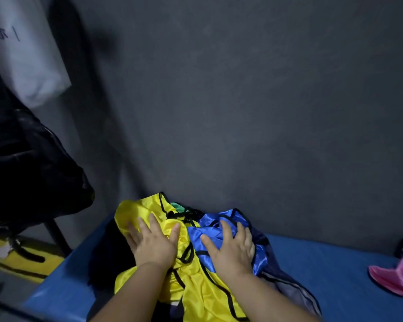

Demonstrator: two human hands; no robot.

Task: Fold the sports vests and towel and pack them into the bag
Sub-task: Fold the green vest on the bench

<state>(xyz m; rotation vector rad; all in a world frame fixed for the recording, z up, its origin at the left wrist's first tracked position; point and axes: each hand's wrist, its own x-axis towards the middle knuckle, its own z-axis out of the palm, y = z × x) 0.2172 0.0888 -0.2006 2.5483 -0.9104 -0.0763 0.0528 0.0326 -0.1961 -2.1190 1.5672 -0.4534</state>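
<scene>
Toward the left end of the blue padded bench (pixel 323 275), the shiny yellow sports vest with black trim (pixel 200 291) is running lengthwise from the near edge toward the wall. The left hand (pixel 153 242) is lying flat on it, fingers spread wide, holding nothing. The right hand (pixel 230 247), likewise spread, is pressing the crumpled shiny blue vest (pixel 209 221) alongside. The pink towel (pixel 400 275) is lying well apart rightward, nearer the right hand. Writing on the hanging white bag (pixel 26 66) is too blurred to read.
</scene>
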